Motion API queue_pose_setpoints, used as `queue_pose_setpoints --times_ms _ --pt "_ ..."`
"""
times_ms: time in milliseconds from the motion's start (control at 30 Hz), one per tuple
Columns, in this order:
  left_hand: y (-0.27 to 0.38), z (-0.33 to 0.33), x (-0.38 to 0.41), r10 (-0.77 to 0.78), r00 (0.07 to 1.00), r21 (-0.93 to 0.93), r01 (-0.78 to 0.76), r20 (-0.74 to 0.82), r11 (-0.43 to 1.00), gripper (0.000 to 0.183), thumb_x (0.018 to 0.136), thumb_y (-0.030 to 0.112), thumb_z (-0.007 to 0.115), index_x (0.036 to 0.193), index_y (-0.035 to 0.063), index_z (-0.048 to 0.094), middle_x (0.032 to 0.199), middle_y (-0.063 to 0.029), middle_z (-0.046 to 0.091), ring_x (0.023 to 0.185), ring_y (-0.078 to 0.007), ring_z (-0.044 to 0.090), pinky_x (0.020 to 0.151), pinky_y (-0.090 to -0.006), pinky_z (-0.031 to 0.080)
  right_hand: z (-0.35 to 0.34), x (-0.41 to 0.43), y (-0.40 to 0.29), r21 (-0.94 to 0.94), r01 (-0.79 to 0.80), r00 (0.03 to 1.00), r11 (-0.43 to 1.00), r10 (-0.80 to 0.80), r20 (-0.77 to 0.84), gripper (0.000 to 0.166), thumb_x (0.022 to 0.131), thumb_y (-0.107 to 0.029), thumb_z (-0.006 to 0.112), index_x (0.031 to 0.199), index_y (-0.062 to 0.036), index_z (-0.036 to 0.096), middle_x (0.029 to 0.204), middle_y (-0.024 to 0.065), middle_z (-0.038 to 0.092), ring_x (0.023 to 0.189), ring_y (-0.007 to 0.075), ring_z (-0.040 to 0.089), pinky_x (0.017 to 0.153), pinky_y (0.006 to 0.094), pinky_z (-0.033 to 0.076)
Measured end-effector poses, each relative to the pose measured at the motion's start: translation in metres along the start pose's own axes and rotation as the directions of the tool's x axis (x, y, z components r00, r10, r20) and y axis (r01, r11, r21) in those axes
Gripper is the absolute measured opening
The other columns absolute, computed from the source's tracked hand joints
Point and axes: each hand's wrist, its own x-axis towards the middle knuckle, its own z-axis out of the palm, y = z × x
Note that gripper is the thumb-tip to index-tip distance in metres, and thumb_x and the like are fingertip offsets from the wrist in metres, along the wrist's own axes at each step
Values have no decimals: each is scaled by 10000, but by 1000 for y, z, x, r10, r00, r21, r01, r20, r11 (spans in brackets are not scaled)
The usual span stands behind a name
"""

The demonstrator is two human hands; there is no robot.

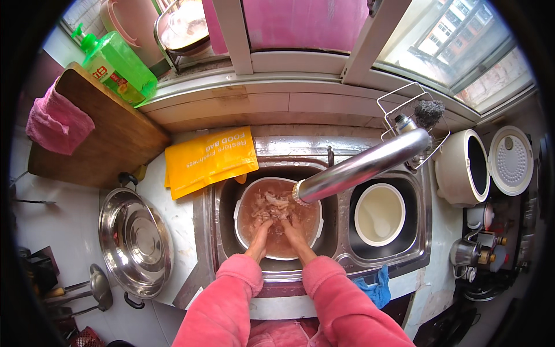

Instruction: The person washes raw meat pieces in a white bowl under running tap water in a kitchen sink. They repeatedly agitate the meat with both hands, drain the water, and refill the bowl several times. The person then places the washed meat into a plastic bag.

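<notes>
My left hand (259,238) and my right hand (295,234) are side by side in a white plastic basin (237,211) of cloudy reddish water (274,246). Between and beyond them, pale raw meat pieces (274,205) are heaped at the surface. Both hands cup this heap from the near side. Murky water and the meat hide most of the fingers. The basin sits in the left bowl of a steel double sink (331,234). A thick metal faucet spout (364,166) reaches over the basin's right rim, with no stream visible.
A white pot (358,225) of cloudy liquid with a spoon is in the right bowl. Yellow food bags (211,160) lie behind left, near a steel pan (143,243) and wooden cutting board (99,134). An open rice cooker (455,169) stands right; a blue cloth (376,287) hangs in front.
</notes>
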Motion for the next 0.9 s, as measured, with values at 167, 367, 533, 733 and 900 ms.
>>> queue_pose_setpoints --times_ms 167,367,533,733,900 --pt "-20 -9 15 143 989 225 -130 -40 966 377 888 78 514 1255 116 439 1153 -82 546 992 -194 563 790 -347 513 1 -7 -27 346 -371 899 862 239 368 232 956 -242 525 1092 -56 559 922 40 604 838 149 586 651 294 498" --pt "44 29 -58 123 981 394 -173 150 903 461 898 16 461 1352 71 409 1216 -38 538 1021 -146 554 778 -285 504 -33 -27 -60 -172 564 822 807 -530 210 248 871 -77 531 1109 -19 571 1040 158 602 962 305 594 852 358 466" --pt "70 2 -66 190 912 854 -407 363 325 471 890 96 528 1350 45 439 1142 -145 625 998 -256 620 824 -340 499 -58 -45 -86 -210 591 788 779 -504 353 380 819 -31 536 1197 11 533 1271 235 501 1200 390 475 1021 430 384" --pt "102 -7 -64 552 785 953 -297 282 -65 558 780 47 634 1285 -64 425 1208 -292 518 1116 -435 515 933 -439 448 -83 -52 -76 -624 503 826 598 -544 145 531 816 -43 568 1305 68 391 1227 349 477 1124 465 501 963 441 428" --pt "101 -41 -19 414 889 977 -142 197 -160 365 764 -53 552 1113 -99 454 1011 -330 580 926 -477 599 794 -489 504 -94 -44 -45 -594 134 985 793 -172 -8 541 813 -51 576 1276 84 331 1079 377 520 948 525 550 835 533 463"
